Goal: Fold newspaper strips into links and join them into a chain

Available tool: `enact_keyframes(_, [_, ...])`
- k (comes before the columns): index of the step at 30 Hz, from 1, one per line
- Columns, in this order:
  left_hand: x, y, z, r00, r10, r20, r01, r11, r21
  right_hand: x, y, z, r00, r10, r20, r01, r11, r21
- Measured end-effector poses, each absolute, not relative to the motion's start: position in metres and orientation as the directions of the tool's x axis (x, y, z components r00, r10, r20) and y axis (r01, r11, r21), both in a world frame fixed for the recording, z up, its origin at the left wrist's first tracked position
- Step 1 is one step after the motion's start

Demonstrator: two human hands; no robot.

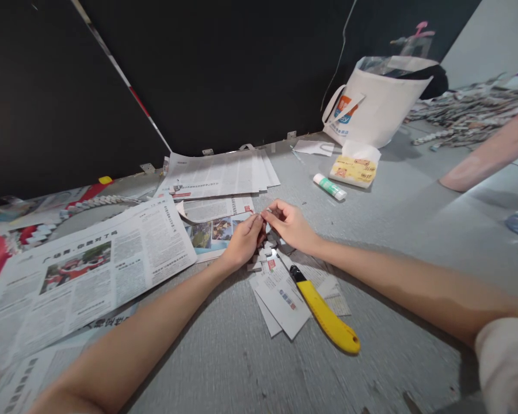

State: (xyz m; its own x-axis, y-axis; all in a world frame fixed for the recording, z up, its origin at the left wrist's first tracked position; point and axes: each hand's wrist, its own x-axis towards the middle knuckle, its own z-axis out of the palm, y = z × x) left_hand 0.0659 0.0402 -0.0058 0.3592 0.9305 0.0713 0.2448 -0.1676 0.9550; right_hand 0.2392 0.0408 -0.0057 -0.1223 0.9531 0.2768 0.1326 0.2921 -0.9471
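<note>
My left hand (245, 240) and my right hand (290, 225) meet in the middle of the view, fingertips pinched together. Whatever they hold is small and mostly hidden by the fingers. Just below them lie small white folded paper pieces (267, 251). Cut rectangles of printed paper (282, 302) are spread on the grey floor beneath my wrists. A yellow utility knife (328, 316) rests partly over these papers, its blade end toward my hands and its handle toward me.
Newspaper sheets (142, 261) cover the left side, and a paper stack (218, 172) lies by the black wall (224, 69). A glue stick (330, 187), tissue pack (356, 167) and white bag (375, 103) stand ahead right. Rolled paper strips (466, 115) and another person's limb (492, 152) are at right.
</note>
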Motion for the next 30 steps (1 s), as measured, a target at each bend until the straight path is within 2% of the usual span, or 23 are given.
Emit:
enact_keyframes(5, [0.065, 0.041, -0.004, 0.388, 0.917, 0.09, 0.263, -0.204, 0.943, 0.24, 0.039, -0.006, -0.04, 0.939, 0.341, 0.2, 0.342, -0.918])
enact_keyframes(11, [0.066, 0.043, -0.007, 0.362, 0.929, 0.073, 0.22, -0.161, 0.962, 0.239, 0.033, -0.007, -0.121, 0.925, 0.359, 0.161, 0.375, -0.913])
enact_keyframes(15, [0.066, 0.041, -0.004, 0.358, 0.928, 0.1, 0.241, -0.195, 0.951, 0.239, 0.029, -0.005, -0.209, 0.91, 0.359, 0.126, 0.389, -0.912])
enact_keyframes(18, [0.067, 0.04, -0.003, 0.368, 0.925, 0.099, 0.259, -0.204, 0.944, 0.239, 0.029, -0.004, -0.202, 0.912, 0.356, 0.101, 0.381, -0.919])
enact_keyframes(24, [0.067, 0.041, -0.002, 0.354, 0.934, 0.038, 0.236, -0.129, 0.963, 0.239, 0.031, -0.002, -0.223, 0.919, 0.324, 0.126, 0.357, -0.926])
enact_keyframes(30, [0.064, 0.04, -0.001, 0.378, 0.926, -0.004, 0.111, -0.041, 0.993, 0.238, 0.031, 0.0, -0.239, 0.919, 0.314, 0.123, 0.349, -0.929])
